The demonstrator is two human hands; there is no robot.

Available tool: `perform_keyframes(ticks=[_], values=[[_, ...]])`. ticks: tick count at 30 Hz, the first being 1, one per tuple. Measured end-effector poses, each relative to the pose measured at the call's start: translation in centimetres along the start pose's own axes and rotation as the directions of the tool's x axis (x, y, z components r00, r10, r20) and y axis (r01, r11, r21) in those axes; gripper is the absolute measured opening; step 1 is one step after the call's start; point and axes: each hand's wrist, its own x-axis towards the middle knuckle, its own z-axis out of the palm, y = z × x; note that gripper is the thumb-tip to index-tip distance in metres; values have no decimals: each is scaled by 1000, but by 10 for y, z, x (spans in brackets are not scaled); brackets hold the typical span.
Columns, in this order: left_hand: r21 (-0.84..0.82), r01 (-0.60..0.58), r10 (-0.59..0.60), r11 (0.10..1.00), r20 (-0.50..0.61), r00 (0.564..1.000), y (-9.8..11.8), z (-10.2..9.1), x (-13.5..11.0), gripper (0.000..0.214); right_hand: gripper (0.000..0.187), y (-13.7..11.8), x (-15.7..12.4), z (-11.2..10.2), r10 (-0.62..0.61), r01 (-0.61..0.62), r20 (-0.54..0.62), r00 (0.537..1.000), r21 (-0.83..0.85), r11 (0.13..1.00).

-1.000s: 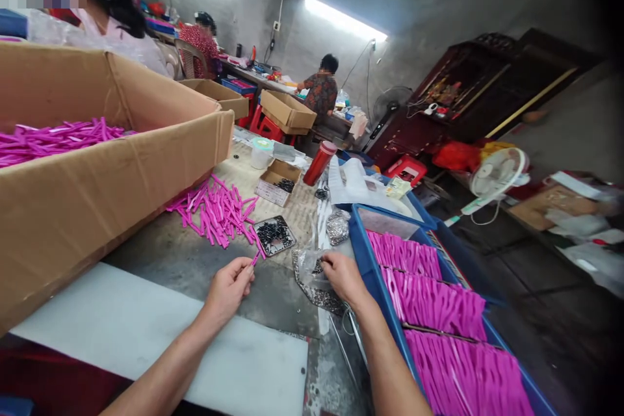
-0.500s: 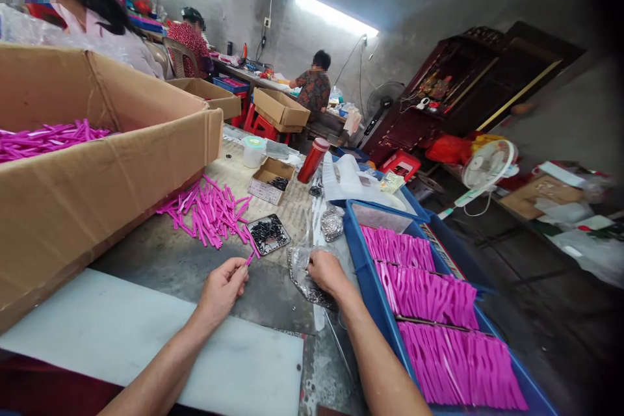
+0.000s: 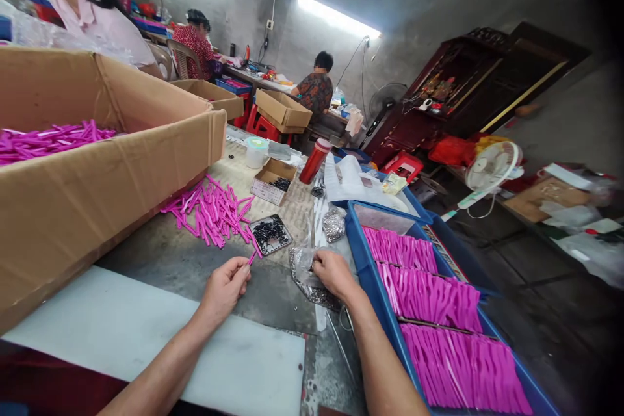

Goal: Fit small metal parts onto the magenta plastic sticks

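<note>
Fingers of our left hand are pinched together on one magenta strip, just beside the near side of a tray of black pieces. Our right hand curls at a clear bag of what look like small metal bits, towards the right edge of the bench; how far apart its fingers are, and whether they have hold of a bit, we cannot tell. We judge the step in hand to be picking out a bit while the strip is held ready; the next move calls for a fine grip and a steady strip. On the bench's left side, a large carton holds more strips, with a loose pile beside it. Along the right edge, a blue crate holds three rows of strips. Beyond the tray, a small box contains dark pieces.
</note>
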Motion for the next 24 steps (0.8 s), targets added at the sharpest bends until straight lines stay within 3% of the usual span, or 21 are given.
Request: perform_keyframes(ticks=[4,8,11,14,24], values=[[6,1,-1,1000,-1,1000,4,1,-2,16,23,-11,-17,-14,-10,15,-75,997,69,997],[21,0,-1,1000,9,1000,5,1,-4,15,19,-35,-35,-12,-149,167,-84,985,280,946],[30,-8,7,1000,14,1000,5,1,-4,14,17,-51,-41,4,-234,217,49,971,229,949],[36,-18,18,999,15,1000,5,1,-5,13,18,-59,-41,19,-229,215,148,962,104,971],[32,-24,23,999,43,999,1,0,-4,14,20,-46,-37,14,-254,238,186,949,105,965]])
